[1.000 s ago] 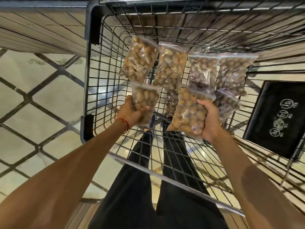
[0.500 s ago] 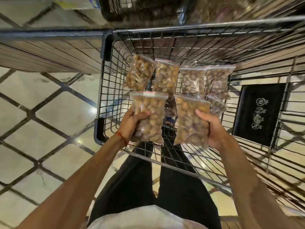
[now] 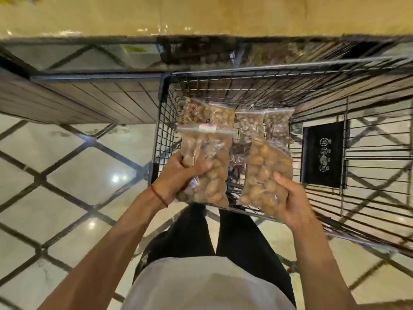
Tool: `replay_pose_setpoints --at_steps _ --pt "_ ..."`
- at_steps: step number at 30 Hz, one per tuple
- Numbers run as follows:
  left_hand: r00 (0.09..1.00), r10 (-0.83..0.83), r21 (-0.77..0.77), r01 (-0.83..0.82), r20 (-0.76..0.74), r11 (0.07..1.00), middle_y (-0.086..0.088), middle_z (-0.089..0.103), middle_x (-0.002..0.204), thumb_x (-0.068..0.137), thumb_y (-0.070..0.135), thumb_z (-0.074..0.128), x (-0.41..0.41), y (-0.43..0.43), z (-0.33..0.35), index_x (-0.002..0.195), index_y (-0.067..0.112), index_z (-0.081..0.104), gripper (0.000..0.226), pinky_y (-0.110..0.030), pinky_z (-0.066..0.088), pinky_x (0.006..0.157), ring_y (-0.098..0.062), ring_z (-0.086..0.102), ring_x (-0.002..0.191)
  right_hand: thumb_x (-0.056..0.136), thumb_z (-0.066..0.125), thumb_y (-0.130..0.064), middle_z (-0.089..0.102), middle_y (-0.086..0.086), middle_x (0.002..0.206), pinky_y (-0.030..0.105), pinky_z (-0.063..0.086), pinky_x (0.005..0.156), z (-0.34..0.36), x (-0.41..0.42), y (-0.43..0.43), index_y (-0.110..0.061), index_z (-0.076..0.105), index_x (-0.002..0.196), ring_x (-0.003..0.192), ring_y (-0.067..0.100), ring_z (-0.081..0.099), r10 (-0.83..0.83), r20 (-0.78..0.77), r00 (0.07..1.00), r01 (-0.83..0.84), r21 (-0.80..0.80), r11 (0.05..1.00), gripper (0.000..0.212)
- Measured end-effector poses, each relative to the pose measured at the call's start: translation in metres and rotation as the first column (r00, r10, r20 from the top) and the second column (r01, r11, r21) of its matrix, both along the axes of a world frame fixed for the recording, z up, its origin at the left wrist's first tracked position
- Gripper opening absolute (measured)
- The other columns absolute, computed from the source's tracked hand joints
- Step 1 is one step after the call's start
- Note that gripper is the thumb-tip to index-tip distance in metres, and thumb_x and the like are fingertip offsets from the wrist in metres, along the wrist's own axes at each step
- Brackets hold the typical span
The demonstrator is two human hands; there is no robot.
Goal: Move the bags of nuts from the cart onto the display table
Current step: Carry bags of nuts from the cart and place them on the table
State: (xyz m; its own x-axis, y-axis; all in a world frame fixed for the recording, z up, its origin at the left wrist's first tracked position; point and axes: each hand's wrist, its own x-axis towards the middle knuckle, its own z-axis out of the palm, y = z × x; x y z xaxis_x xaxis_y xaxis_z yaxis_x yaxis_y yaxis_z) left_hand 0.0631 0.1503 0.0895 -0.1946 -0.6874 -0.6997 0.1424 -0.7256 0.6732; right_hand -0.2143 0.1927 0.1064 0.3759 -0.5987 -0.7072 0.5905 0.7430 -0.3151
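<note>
My left hand (image 3: 178,175) grips a clear bag of light brown nuts (image 3: 207,162) with a red-and-white seal strip, held above the near left corner of the black wire cart (image 3: 165,121). My right hand (image 3: 290,198) grips a second bag of nuts (image 3: 266,171) from below and the right, above the cart's near rail. Several more bags of nuts (image 3: 250,124) lie on the cart floor beyond them, two pale and two darker. The wooden display table (image 3: 78,101) stands at the left beyond the cart.
A black folded child-seat flap (image 3: 323,157) with white symbols hangs at the cart's right. The floor (image 3: 67,175) is glossy pale tile with dark diagonal lines. A tan surface (image 3: 201,14) stretches across the top. My dark trousers (image 3: 245,242) show below the bags.
Both hands have lifted their bags up off the cart floor and drawn them toward me. The camera has tilted up, showing more of the table and the tan surface beyond.
</note>
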Motion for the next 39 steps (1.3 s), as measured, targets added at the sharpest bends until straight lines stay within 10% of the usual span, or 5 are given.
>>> replay_pose_setpoints --at_steps 9,20,39 --pt "0.997 0.053 -0.012 -0.054 -0.064 0.998 -0.006 0.08 0.096 0.073 0.015 0.083 -0.002 0.06 0.053 0.107 0.01 0.069 0.036 -0.031 0.064 0.074 -0.023 0.077 0.088 0.035 0.109 -0.022 0.078 0.018 0.106 0.047 0.065 0.075 0.012 -0.01 0.038 0.0 0.073 0.116 0.092 0.034 0.079 0.006 -0.086 0.996 -0.005 0.019 1.0 0.092" --pt "0.995 0.083 -0.1 -0.077 0.056 0.992 -0.02 0.073 0.121 0.073 0.031 0.087 -0.016 0.176 0.081 0.129 0.007 0.064 0.065 -0.052 0.058 0.096 -0.037 0.072 0.111 0.05 0.105 -0.026 0.067 0.024 0.115 0.058 0.058 0.092 0.024 -0.027 0.099 0.001 0.068 0.123 0.105 0.041 0.065 0.257 -0.042 0.965 -0.26 -0.145 0.955 0.087" --pt "0.866 0.42 -0.245 -0.36 0.27 0.9 -0.006 0.077 0.114 0.058 0.061 0.088 0.103 0.343 0.099 0.128 0.019 0.065 0.084 -0.051 0.059 0.096 -0.029 0.074 0.107 0.047 0.107 -0.027 0.077 0.022 0.101 0.046 0.065 0.075 0.067 0.127 0.162 0.0 0.074 0.112 0.09 0.035 0.077 0.613 -0.038 0.789 -0.592 -0.31 0.744 0.077"
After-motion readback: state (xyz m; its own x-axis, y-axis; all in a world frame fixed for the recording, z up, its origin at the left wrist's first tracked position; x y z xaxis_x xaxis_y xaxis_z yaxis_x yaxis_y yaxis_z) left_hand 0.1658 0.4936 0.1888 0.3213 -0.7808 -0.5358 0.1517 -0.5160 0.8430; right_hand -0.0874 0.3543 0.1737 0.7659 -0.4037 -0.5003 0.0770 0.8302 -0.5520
